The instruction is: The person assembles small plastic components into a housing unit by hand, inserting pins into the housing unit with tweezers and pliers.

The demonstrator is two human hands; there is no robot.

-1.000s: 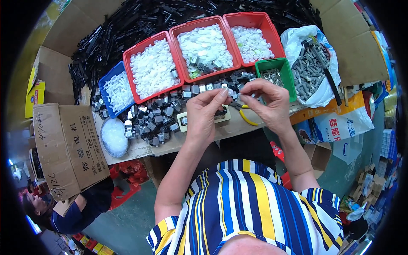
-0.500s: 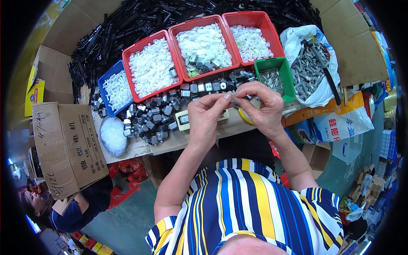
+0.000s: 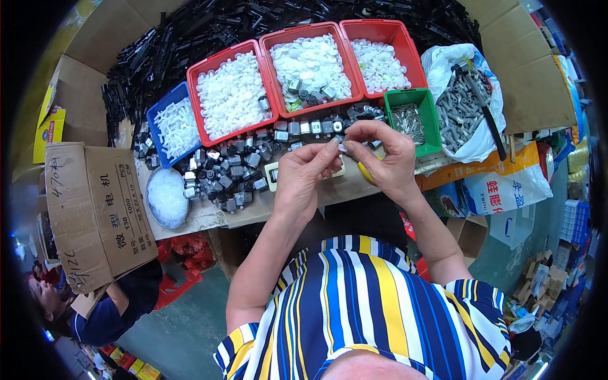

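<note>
Hands meet above bench edge: left hand and right hand both pinching one tiny pale part between fingertips. Part looks light, rigid, easily dropped; best pinched by edges. Grey motor pile just beyond left fingers, green bin beside right.

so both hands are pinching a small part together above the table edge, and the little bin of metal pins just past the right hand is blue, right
Not quite. The small bin of metal pins beyond the right hand is green, as the head view shows; the blue bin sits far left with white parts. The left hand and right hand do meet on a small part above the table edge.
</note>
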